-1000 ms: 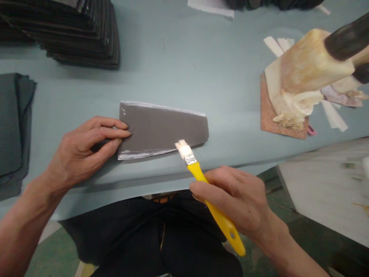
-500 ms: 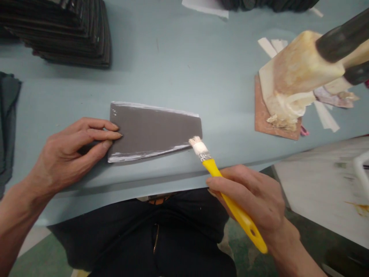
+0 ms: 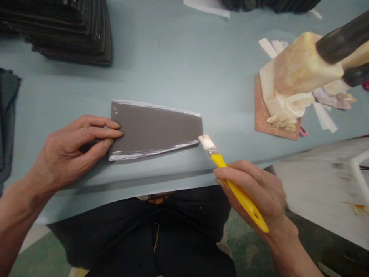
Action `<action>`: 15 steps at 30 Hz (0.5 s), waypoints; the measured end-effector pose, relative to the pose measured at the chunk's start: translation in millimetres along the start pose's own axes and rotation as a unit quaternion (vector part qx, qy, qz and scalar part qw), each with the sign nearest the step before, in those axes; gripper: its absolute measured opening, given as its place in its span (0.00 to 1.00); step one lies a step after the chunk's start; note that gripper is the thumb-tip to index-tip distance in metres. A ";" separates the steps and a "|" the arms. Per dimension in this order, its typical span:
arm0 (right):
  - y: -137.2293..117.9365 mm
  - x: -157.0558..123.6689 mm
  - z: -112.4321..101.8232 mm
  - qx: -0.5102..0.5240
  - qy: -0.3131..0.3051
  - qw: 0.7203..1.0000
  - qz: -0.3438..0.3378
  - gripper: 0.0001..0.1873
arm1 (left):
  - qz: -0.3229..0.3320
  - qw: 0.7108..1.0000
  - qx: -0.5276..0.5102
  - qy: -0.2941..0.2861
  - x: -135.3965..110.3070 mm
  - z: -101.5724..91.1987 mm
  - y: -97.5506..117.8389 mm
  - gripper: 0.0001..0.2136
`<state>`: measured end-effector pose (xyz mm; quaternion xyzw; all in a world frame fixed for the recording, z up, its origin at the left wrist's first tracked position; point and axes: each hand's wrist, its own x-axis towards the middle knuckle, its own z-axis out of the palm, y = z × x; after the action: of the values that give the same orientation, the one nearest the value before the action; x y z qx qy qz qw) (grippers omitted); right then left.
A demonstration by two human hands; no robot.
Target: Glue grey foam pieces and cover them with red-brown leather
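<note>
Steadying the panel [image 3: 158, 127], probably, left fingers [image 3: 111, 133] touch its end, pinching unclear; right fingers [image 3: 238, 177] clamp the brush [image 3: 250, 209], bristles [image 3: 205, 140] ahead.

And no lettering can be read here; none on the yellow brush [image 3: 243, 200], none on the grey panel [image 3: 157, 129]; a faint mark [image 3: 337, 165] at right stays too blurred to make out.

Here's the counter [image 3: 173, 73], pale blue-grn, spanning the view w/ its near edge low. Green floor [image 3: 37, 256] below, blotchy, showing btm L & btm R. Over R, a whitish surface [image 3: 323, 181], orange-brown mark [image 3: 359, 209] on it. Light's soft, shadows blurry.
</note>
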<state>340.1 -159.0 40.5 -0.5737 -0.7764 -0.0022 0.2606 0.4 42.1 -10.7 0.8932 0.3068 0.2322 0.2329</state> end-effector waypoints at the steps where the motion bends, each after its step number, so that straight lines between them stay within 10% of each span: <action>1: -1.6 0.8 1.9 0.002 -0.005 1.000 0.000 0.11 | 0.001 1.000 -0.001 -0.001 0.0 0.1 0.0 0.09; 15: -38.9 21.1 17.5 0.018 -0.013 1.000 -0.018 0.07 | 0.009 0.999 -0.033 -0.003 -0.8 1.0 0.0 0.10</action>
<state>294.0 -148.3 45.5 -0.5547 -0.7901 0.0142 0.2605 0.3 41.3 -11.7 0.8885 0.2902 0.2416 0.2608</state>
